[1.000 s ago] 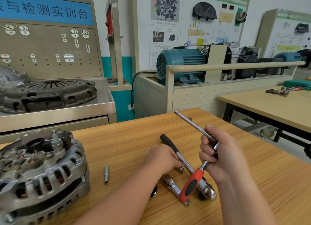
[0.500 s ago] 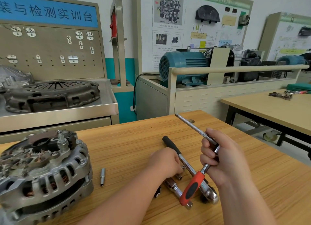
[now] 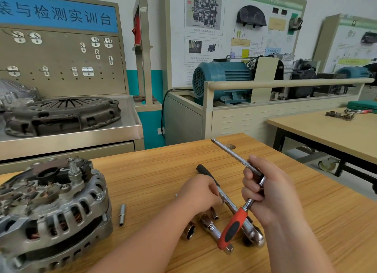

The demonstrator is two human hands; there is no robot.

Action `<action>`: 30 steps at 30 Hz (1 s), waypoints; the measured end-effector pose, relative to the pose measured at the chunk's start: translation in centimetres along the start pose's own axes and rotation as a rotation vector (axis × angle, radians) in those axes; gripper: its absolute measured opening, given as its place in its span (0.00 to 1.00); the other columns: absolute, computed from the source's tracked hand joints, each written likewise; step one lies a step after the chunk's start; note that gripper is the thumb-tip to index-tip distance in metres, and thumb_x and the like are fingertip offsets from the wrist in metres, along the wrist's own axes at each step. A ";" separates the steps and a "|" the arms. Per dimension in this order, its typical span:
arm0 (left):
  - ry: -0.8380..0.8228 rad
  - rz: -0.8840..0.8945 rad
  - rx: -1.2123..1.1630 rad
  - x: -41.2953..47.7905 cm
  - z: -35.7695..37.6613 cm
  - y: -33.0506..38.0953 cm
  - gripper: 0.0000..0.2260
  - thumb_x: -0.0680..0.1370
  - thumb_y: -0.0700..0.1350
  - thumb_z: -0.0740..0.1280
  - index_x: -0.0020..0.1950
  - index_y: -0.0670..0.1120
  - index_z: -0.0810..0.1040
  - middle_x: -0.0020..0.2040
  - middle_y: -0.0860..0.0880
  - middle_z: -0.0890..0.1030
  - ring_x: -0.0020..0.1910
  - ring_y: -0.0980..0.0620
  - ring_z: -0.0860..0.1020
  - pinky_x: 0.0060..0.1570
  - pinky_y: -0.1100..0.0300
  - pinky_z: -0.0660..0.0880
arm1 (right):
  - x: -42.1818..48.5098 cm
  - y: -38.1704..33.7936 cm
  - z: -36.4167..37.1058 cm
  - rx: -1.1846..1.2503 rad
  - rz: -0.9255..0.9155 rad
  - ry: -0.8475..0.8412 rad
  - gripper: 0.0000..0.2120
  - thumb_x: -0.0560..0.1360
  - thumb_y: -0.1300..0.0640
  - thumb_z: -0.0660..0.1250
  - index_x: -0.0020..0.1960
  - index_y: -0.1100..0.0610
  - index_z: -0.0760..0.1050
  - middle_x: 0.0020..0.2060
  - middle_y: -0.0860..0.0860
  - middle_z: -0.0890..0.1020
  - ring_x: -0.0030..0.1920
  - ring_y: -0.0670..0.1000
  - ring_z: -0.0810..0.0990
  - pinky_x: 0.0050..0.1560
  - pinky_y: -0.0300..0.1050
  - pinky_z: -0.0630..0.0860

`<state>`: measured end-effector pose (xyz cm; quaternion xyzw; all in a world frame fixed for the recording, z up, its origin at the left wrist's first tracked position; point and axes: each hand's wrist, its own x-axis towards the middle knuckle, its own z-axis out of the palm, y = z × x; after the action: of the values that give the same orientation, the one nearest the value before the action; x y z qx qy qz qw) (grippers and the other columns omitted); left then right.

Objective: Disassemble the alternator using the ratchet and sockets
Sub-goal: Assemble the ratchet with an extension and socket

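Here, your right hand holds tools over the light wooden table, with the grey finned alternator on the table at your 9 o'clock.
Your right-hand fingers are curled round a knurled chrome extension bar and the shaft of a red-and-black-handled chrome tool, where the two meet. Your left hand is curled down over the shaft of a black-gripped chrome ratchet lying on the table; I cannot tell whether it holds anything. A wide chrome socket and a small chrome socket lie at 6 o'clock from that hand, and a narrow metal sleeve lies beside the alternator. At 2 o'clock a teal tool case sits on a second table, its contents hidden. At 11 o'clock a blue sign reads 装与检测实训台 in white.
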<state>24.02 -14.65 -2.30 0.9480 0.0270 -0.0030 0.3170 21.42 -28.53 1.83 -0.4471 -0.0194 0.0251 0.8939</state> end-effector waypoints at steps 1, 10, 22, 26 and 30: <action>0.014 0.014 -0.057 -0.3 -0.6 -0.2 0.08 0.73 0.47 0.74 0.38 0.55 0.76 0.45 0.53 0.82 0.47 0.54 0.81 0.48 0.57 0.79 | 0.0 0.0 0.0 -0.007 0.001 -0.002 0.10 0.77 0.63 0.64 0.38 0.59 0.69 0.25 0.52 0.71 0.20 0.44 0.62 0.17 0.33 0.56; 0.009 -0.044 -1.381 -3.4 -5.8 -2.7 0.07 0.73 0.40 0.69 0.45 0.41 0.86 0.34 0.48 0.82 0.32 0.55 0.80 0.34 0.62 0.78 | -1.4 1.4 2.3 0.021 0.101 -0.156 0.08 0.65 0.61 0.69 0.38 0.59 0.70 0.25 0.53 0.70 0.20 0.44 0.61 0.17 0.33 0.54; 0.063 -0.197 -1.885 -4.0 -7.3 -3.5 0.13 0.81 0.34 0.54 0.51 0.36 0.79 0.29 0.45 0.74 0.24 0.55 0.72 0.22 0.65 0.74 | -2.0 3.4 3.3 -0.123 0.102 -0.137 0.09 0.75 0.73 0.61 0.49 0.61 0.73 0.25 0.53 0.71 0.21 0.44 0.63 0.17 0.33 0.57; 0.052 -0.304 -1.893 -3.9 -6.2 -3.6 0.09 0.80 0.34 0.56 0.46 0.36 0.75 0.30 0.45 0.72 0.22 0.55 0.71 0.20 0.67 0.71 | -2.0 4.5 3.7 -0.129 0.129 -0.103 0.08 0.76 0.72 0.61 0.46 0.61 0.73 0.24 0.52 0.71 0.21 0.44 0.63 0.17 0.33 0.57; 0.276 -0.328 -1.139 -3.0 -5.4 -5.1 0.06 0.80 0.38 0.62 0.46 0.40 0.78 0.29 0.50 0.71 0.26 0.55 0.68 0.22 0.65 0.66 | -1.7 3.7 3.4 -0.083 0.130 -0.078 0.07 0.76 0.72 0.60 0.45 0.61 0.72 0.25 0.53 0.70 0.21 0.44 0.62 0.17 0.33 0.55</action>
<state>20.65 -7.44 -0.96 0.6045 0.2111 0.0860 0.7633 19.41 -23.69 0.85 -0.4827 -0.0261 0.0998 0.8697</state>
